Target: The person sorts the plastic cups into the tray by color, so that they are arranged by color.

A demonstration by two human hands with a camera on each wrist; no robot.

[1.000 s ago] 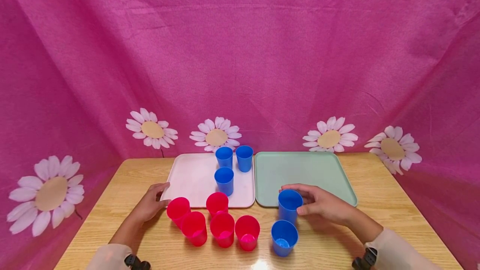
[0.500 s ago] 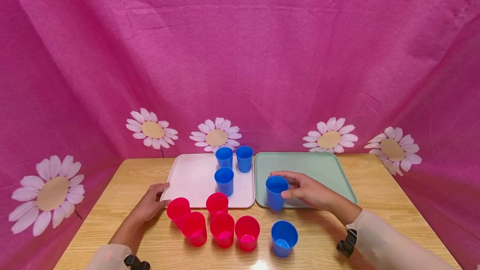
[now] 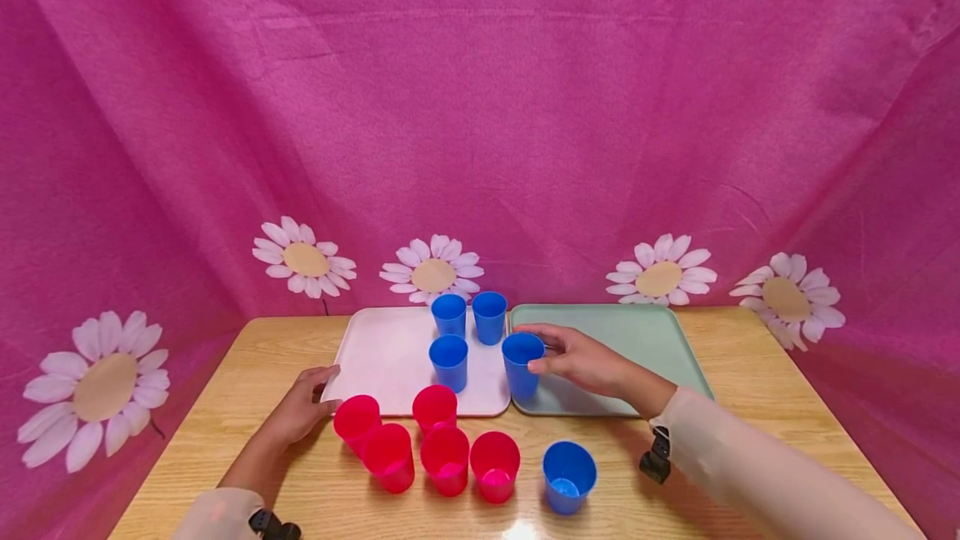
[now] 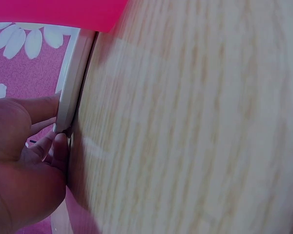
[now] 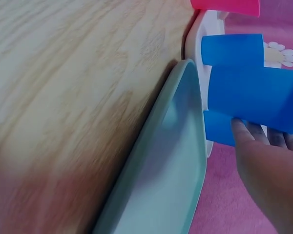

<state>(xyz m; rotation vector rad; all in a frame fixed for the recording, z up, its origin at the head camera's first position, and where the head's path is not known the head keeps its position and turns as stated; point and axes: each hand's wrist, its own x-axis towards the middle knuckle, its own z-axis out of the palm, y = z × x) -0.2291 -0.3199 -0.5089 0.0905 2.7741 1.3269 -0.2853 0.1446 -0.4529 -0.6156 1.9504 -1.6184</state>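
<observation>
My right hand (image 3: 585,363) grips a blue cup (image 3: 522,367) upright, over the seam between the white tray (image 3: 382,348) and the green tray (image 3: 622,332). In the right wrist view, fingers (image 5: 241,131) curl along the side of this held cup (image 5: 254,95). On the white tray stand three other blue cups: a back left one (image 3: 448,315), a back right one (image 3: 489,319) and a front one (image 3: 448,363). My left hand (image 3: 298,407) holds the white tray at its front left corner; the left wrist view shows fingers against the tray rim (image 4: 71,97).
Several red cups (image 3: 445,461) stand upright on the wooden table (image 3: 300,507) in front of the white tray. One blue cup (image 3: 568,477) stands to their right. Behind the trays hangs a pink cloth (image 3: 480,148) with daisies.
My right hand has carried the blue cup leftward and back, from beside the green tray's front edge to the seam between the trays. The left hand has stayed put.
</observation>
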